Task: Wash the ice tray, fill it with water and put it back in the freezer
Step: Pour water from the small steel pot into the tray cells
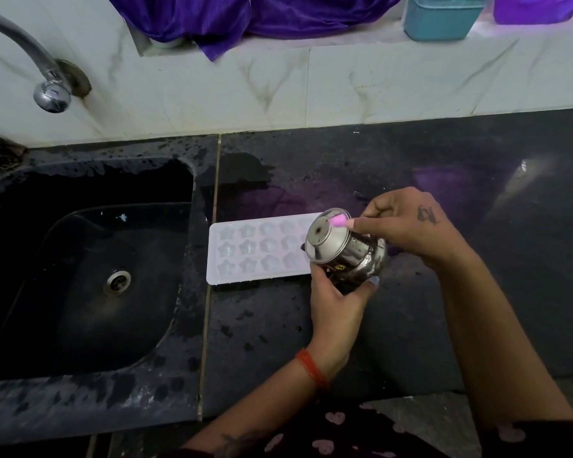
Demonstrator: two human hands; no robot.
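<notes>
A white ice tray [245,251] with star-shaped cells lies flat on the black counter, just right of the sink. Its right end is hidden behind a small steel pot [341,249]. The pot is tipped on its side above that end, its base turned towards me and to the left. My left hand [336,302] grips the pot from below. My right hand [407,226] holds it from the right, with one finger laid across its base. Whether water is in the cells or coming from the pot I cannot tell.
A black sink [90,276] with a steel drain [117,281] fills the left side. A chrome tap [48,89] juts from the marble wall above it. The black counter [444,309] is wet in patches. Purple cloth [245,18] and a teal container [440,18] sit on the ledge behind.
</notes>
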